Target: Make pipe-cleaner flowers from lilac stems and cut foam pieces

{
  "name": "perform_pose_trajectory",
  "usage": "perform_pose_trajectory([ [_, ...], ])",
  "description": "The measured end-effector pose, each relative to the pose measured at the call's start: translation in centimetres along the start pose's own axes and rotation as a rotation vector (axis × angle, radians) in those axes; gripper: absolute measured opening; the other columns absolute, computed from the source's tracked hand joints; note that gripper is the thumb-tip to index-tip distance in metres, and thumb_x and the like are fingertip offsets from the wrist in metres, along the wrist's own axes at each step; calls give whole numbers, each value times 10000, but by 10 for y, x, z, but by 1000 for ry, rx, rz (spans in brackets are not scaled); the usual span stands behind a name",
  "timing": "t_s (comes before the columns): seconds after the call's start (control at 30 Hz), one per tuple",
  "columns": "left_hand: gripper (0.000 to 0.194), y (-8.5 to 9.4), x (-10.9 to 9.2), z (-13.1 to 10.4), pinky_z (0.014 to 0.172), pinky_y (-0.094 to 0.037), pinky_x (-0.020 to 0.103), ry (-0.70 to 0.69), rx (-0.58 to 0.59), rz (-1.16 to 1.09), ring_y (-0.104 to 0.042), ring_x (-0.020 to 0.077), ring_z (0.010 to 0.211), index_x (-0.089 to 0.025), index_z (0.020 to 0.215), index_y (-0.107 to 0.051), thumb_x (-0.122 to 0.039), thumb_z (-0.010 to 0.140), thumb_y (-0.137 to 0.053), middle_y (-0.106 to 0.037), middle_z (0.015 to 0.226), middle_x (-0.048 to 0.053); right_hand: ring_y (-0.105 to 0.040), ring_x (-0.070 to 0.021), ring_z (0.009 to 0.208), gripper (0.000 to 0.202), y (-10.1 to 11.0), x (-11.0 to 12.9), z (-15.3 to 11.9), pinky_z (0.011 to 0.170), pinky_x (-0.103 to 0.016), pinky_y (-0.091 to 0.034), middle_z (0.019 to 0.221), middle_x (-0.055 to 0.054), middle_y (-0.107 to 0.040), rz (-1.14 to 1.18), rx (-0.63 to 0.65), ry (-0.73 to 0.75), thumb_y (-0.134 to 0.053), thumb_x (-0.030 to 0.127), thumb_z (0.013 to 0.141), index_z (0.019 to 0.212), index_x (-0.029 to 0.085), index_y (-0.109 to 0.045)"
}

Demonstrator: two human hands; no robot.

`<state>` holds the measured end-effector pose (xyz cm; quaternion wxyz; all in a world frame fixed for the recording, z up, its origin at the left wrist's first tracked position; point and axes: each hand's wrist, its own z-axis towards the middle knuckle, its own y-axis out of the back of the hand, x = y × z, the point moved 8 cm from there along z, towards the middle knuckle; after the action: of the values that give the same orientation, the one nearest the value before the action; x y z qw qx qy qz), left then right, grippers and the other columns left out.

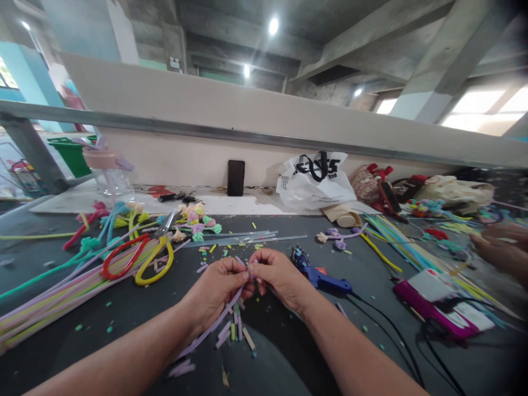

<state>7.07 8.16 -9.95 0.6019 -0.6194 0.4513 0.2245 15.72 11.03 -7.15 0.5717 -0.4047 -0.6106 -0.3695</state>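
Note:
My left hand (214, 289) is closed around a long lilac fuzzy stem (223, 314), which hangs down toward the front edge. The fingertips of my right hand (278, 275) pinch at the stem's upper end and meet those of my left hand. Fingers hide the small part between them. Short cut pieces in lilac, yellow and green (235, 324) lie just below and behind my hands. To the left rest scissors (157, 253) with one red and one yellow handle, over a bundle of pastel stems (74, 289). A blue glue gun (330, 281) lies to the right.
Fuzzy flowers (198, 220), clear glue sticks (247, 237), a black phone (236, 177) and a white bag (315, 184) stand or lie farther back. At left is a bottle (109, 173). A magenta power strip (437, 311) with cables and another person's hand (501, 247) are at right.

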Motion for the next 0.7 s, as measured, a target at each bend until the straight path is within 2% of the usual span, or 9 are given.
perform_pose_trajectory([
  [0.17, 226, -1, -3, -4, 522, -427, 182, -9, -49, -26, -569, 86, 488, -133, 635, -522, -164, 570, -735, -631, 520, 14, -418, -46, 390, 165, 0, -1, 1, 366, -166, -376, 519, 66, -481, -7, -2, 10, -655, 259, 641, 666, 150, -534],
  [0.4, 182, -1, -4, -3, 498, -407, 171, -11, 13, -31, -545, 76, 478, -131, 638, -536, -149, 608, -715, -615, 522, 3, -399, -51, 400, 197, -4, -2, -2, 359, -156, -386, 485, 73, -447, 59, 27, -20, -682, 278, 639, 666, 157, -529],
  [0.47, 179, 0, -7, -1, 501, -408, 166, -12, 48, -63, -540, 70, 481, -132, 637, -531, -134, 627, -710, -608, 526, 1, -407, -57, 414, 237, -6, 1, -3, 354, -154, -394, 517, 60, -463, 134, 68, -21, -661, 360, 683, 741, 160, -548],
  [0.57, 159, 3, -13, 1, 519, -423, 163, -8, 88, -118, -543, 64, 492, -136, 665, -535, -118, 662, -693, -606, 542, -2, -438, -62, 459, 337, -1, 11, -3, 345, -162, -402, 726, 13, -530, 297, 70, 72, -572, 476, 753, 929, 190, -548],
  [0.63, 152, 5, -18, 1, 538, -434, 159, -16, 108, -149, -553, 61, 512, -139, 687, -541, -110, 673, -689, -618, 575, 3, -434, -55, 473, 347, 3, 16, -3, 365, -170, -416, 801, 8, -515, 352, 57, 148, -553, 472, 775, 1000, 209, -533],
  [0.7, 158, 5, -23, 0, 539, -435, 150, -30, 136, -173, -555, 57, 518, -139, 686, -541, -106, 671, -694, -626, 596, 7, -436, -52, 489, 332, 1, 17, -4, 405, -176, -438, 784, 17, -497, 333, 90, 175, -603, 401, 765, 1025, 208, -530],
])
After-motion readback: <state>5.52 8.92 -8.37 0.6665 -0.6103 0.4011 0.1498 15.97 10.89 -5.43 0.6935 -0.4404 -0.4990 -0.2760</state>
